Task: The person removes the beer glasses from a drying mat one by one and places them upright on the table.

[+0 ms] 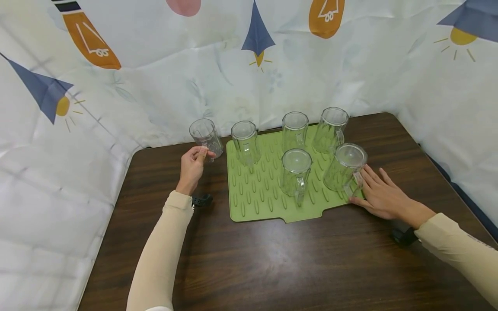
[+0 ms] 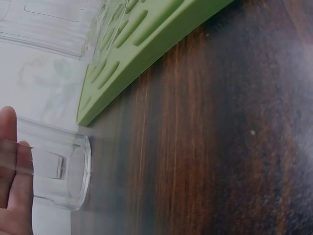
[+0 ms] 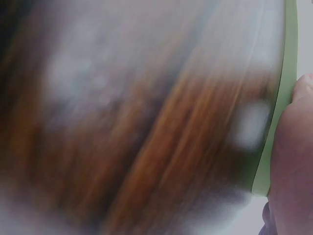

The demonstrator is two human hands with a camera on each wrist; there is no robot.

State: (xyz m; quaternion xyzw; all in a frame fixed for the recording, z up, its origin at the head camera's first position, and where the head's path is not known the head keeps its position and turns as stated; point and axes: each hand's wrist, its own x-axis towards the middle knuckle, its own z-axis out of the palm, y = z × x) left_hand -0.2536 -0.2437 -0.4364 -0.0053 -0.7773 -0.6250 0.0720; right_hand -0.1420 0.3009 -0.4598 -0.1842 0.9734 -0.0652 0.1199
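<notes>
With the left hand (image 1: 192, 167) pinching the mug (image 1: 205, 133) between thumb and fingers, left of the mat (image 1: 253, 212), hold it level and clear of the neighbouring glass (image 1: 246, 142); contact with the tabletop (image 1: 295, 268) cannot be confirmed. Rest the right hand (image 1: 383, 196), fingers extended and gripping nothing, lightly at the mat's right edge, without nudging the adjacent front-right glass (image 1: 342, 169).

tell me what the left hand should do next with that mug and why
Perhaps turn the mug in the left hand bottom-up, ready for the green mat: it looks upright, beside the mat's left edge, while the five other mugs appear bottom-up on the mat, whose front-left part has bare room.
</notes>
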